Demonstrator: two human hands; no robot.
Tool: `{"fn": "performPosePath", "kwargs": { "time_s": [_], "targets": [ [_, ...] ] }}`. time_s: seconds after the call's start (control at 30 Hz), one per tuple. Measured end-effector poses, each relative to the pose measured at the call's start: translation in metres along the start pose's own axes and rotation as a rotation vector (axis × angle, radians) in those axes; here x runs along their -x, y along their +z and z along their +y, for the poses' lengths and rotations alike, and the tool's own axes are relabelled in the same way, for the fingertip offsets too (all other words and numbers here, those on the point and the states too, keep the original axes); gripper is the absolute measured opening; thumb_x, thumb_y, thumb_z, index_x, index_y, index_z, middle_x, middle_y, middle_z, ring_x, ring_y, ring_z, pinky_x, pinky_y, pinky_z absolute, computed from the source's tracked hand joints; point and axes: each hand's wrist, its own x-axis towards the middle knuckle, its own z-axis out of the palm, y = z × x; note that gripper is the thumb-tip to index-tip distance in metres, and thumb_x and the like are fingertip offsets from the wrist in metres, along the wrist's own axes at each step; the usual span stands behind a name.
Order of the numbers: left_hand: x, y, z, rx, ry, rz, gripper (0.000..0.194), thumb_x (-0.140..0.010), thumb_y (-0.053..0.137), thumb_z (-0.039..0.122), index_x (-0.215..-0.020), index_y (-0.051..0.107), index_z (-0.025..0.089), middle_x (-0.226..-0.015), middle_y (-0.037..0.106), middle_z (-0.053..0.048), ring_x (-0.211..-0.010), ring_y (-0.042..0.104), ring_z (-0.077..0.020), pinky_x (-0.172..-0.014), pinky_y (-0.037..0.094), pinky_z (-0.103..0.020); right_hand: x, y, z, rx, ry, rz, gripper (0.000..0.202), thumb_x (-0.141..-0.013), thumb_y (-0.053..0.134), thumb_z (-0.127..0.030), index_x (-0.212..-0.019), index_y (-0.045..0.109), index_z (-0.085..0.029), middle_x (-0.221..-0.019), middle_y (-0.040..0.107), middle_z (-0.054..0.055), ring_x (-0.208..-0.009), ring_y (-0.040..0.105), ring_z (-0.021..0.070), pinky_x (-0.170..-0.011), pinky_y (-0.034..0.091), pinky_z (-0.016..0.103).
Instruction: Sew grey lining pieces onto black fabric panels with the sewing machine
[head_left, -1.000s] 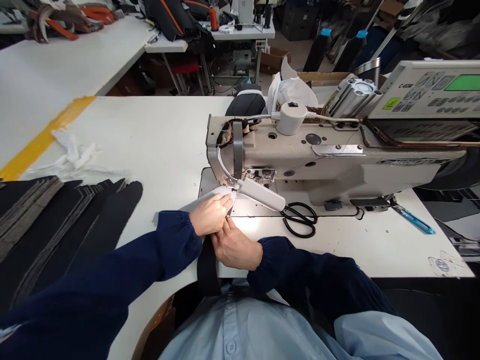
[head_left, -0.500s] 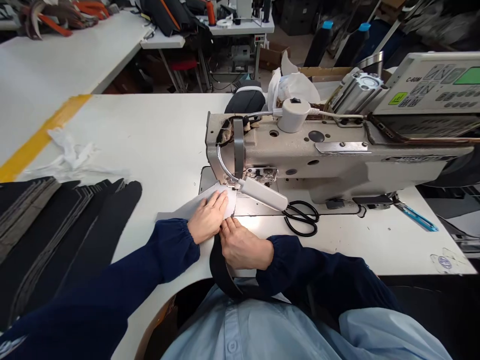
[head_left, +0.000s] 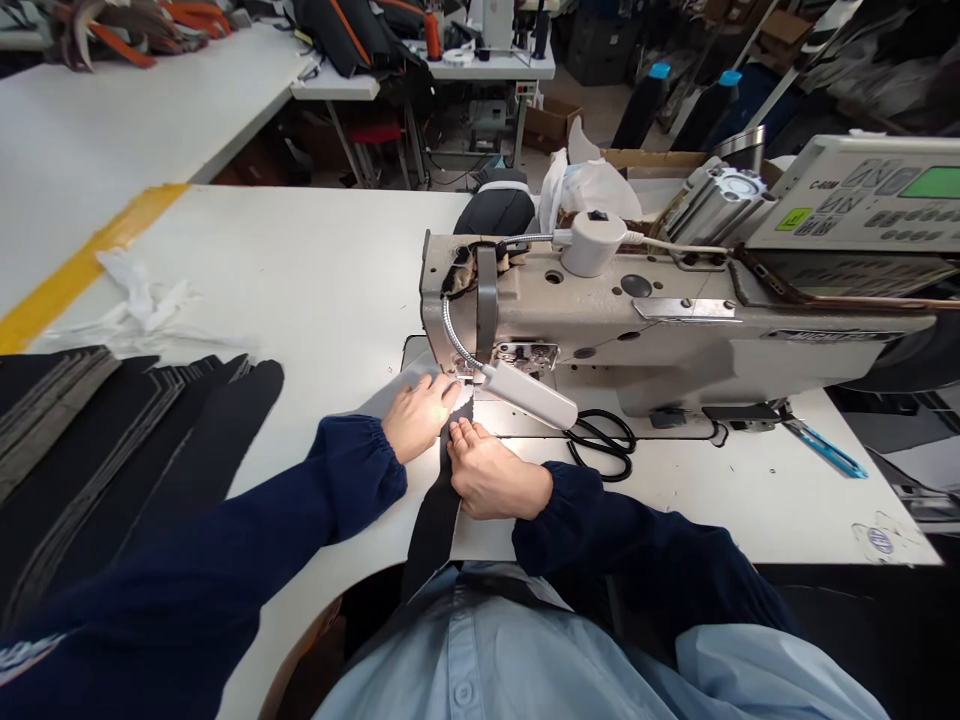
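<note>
My left hand [head_left: 420, 415] presses down on the pale mesh fabric [head_left: 394, 388] just left of the sewing machine's needle area, its fingers lying over the cloth and slightly bent. Close beside it, my right hand [head_left: 495, 472] has its fingers closed on the right edge of a black fabric strip [head_left: 433, 515]. That strip runs from the presser foot area down over the table edge toward my lap. Its top end overlaps the mesh beneath the sewing machine [head_left: 600, 290]. My right thumb is hidden.
Black-handled scissors [head_left: 606, 445] lie right of my right hand. A blue cutter [head_left: 829, 448] rests farther right. Stacked dark fabric pieces [head_left: 187, 450] and white scraps [head_left: 142, 295] lie at left. A white lamp head [head_left: 531, 393] hangs close above the sewing spot.
The black strip's upper part has come up onto the mesh by the needle and now lies flatter. My right hand has shifted slightly up and right along it; my left fingers are more bent.
</note>
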Motion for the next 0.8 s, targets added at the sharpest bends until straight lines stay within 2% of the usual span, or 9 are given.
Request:
{"fn": "performPosePath", "kwargs": {
  "time_s": [0.13, 0.4, 0.5, 0.63, 0.8],
  "targets": [
    [0.012, -0.005, -0.009, -0.052, 0.033, -0.007, 0.047, -0.082, 0.038, -0.002, -0.122, 0.058, 0.015, -0.104, 0.059, -0.016, -0.101, 0.055, -0.029, -0.074, 0.048, -0.036, 0.0, -0.002, 0.0, 0.024, 0.005, -0.015, 0.061, -0.08, 0.056, -0.028, -0.125, 0.054, 0.013, -0.132, 0.047, 0.039, -0.122, 0.052, 0.0449, -0.1, 0.042, 0.054],
    [0.023, -0.013, -0.007, -0.023, 0.093, -0.077, 0.043, -0.071, 0.053, 0.0, -0.113, 0.054, 0.008, -0.101, 0.058, -0.017, -0.097, 0.056, -0.0277, -0.069, 0.05, -0.033, 0.002, 0.003, -0.005, 0.014, -0.019, 0.015, 0.067, -0.08, 0.056, -0.029, -0.128, 0.047, 0.017, -0.133, 0.042, 0.043, -0.124, 0.05, 0.0462, -0.099, 0.042, 0.058],
    [0.023, -0.014, -0.003, 0.057, 0.109, -0.126, 0.039, -0.07, 0.054, 0.001, -0.108, 0.055, 0.006, -0.101, 0.058, -0.018, -0.097, 0.058, -0.0286, -0.074, 0.052, -0.035, 0.006, 0.012, -0.014, 0.018, -0.026, 0.054, 0.059, -0.082, 0.053, -0.023, -0.129, 0.048, 0.013, -0.133, 0.044, 0.041, -0.123, 0.052, 0.0436, -0.098, 0.044, 0.059],
    [0.021, -0.017, 0.005, 0.107, 0.076, -0.187, 0.036, -0.073, 0.046, -0.002, -0.108, 0.056, 0.003, -0.099, 0.06, -0.018, -0.094, 0.062, -0.0277, -0.078, 0.051, -0.035, 0.011, 0.023, -0.03, 0.092, 0.002, 0.167, 0.04, -0.087, 0.044, -0.005, -0.122, 0.055, 0.01, -0.125, 0.054, 0.037, -0.115, 0.061, 0.0363, -0.092, 0.051, 0.054],
    [0.017, -0.019, 0.014, 0.13, 0.018, -0.24, 0.037, -0.076, 0.043, 0.0, -0.11, 0.056, 0.005, -0.095, 0.064, -0.015, -0.087, 0.066, -0.0242, -0.073, 0.051, -0.032, 0.016, 0.023, -0.044, 0.116, -0.032, 0.192, 0.036, -0.087, 0.044, -0.001, -0.117, 0.057, 0.012, -0.116, 0.059, 0.038, -0.107, 0.065, 0.0359, -0.085, 0.056, 0.052]
  ]
}}
